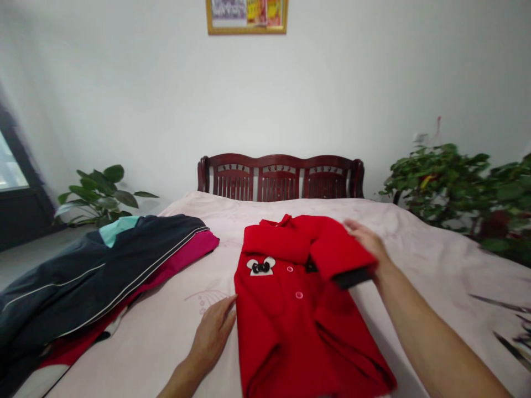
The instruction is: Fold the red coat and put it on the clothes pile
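A pale pink sheet [166,331] spreads beneath everything, with a dark red slatted wooden headboard [279,177] at twelve o'clock and leafy plants [448,182] at two and ten. A clothes pile [103,265] lies at nine. The red coat [286,331], just right of six, shows pink-rimmed buttons, a black-and-white appliqué and a sleeve bent across its chest. The left hand [213,331] touches its edge, fingers close together; the right hand [369,243] meets the other sleeve, its grip partly hidden and unclear.
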`<state>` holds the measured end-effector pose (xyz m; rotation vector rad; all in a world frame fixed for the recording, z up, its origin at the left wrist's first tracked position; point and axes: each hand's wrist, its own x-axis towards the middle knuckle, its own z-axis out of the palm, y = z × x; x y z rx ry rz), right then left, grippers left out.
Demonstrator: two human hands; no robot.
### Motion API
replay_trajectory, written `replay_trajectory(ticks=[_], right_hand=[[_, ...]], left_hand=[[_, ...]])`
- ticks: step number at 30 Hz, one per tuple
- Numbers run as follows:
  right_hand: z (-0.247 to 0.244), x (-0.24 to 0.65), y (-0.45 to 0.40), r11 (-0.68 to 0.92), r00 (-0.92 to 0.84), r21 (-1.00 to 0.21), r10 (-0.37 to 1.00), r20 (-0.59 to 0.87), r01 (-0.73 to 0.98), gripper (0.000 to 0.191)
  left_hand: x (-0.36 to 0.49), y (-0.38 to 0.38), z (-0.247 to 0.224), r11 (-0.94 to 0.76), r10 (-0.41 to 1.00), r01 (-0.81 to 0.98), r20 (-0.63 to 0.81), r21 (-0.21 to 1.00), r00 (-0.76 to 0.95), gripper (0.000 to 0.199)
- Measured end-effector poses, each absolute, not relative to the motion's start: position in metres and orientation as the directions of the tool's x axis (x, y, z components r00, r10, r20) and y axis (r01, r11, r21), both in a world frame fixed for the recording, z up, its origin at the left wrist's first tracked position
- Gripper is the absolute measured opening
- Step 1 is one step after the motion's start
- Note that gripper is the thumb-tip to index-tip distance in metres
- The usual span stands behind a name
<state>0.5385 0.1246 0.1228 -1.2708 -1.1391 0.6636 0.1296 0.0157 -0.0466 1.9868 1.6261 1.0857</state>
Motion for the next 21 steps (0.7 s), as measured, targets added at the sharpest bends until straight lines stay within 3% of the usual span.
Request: replay_trajectory(ticks=[3,7,11,13,17,19,21], right_hand=[[0.139,0.593,0.133,0.215,0.564,-0.97,0.79,0.239,0.11,0.044],[0.078,0.606,0.114,0.077,0.672,-0.997,0.737,0.071,0.021,0.04],[-0.006,0.58,0.085,-0.025,0.577,-1.0,0.817,-0.016,0.007,0.034],[-0.031,0.568,0.075,-0.001,0.472,-0.99,0.879,0.065,0.139,0.04],[-0.044,0.557,0.065,0.072,0.365,-0.902,0.898,0.244,0.426,0.052],[-0.043,0.557,0.063,0.082,0.348,-0.891,0.902,0.257,0.447,0.055],[-0.042,0.558,0.063,0.101,0.331,-0.894,0.906,0.264,0.436,0.056]], left_hand=[[0.128,0.019,-0.051,-0.26,0.944,0.592,0.328,0.763,-0.008,0.044],[0.126,0.035,-0.054,-0.269,0.917,0.555,0.386,0.787,-0.103,0.041],[0.139,0.07,-0.035,-0.388,0.861,0.694,0.506,0.607,0.039,0.038],[0.154,0.093,-0.02,-0.426,0.833,0.767,0.538,0.48,0.126,0.04],[0.196,0.141,0.006,-0.436,0.806,0.869,0.532,0.234,0.26,0.05],[0.216,0.161,0.014,-0.445,0.805,0.882,0.5,0.153,0.32,0.053],[0.232,0.179,0.017,-0.447,0.819,0.883,0.463,0.144,0.339,0.054]])
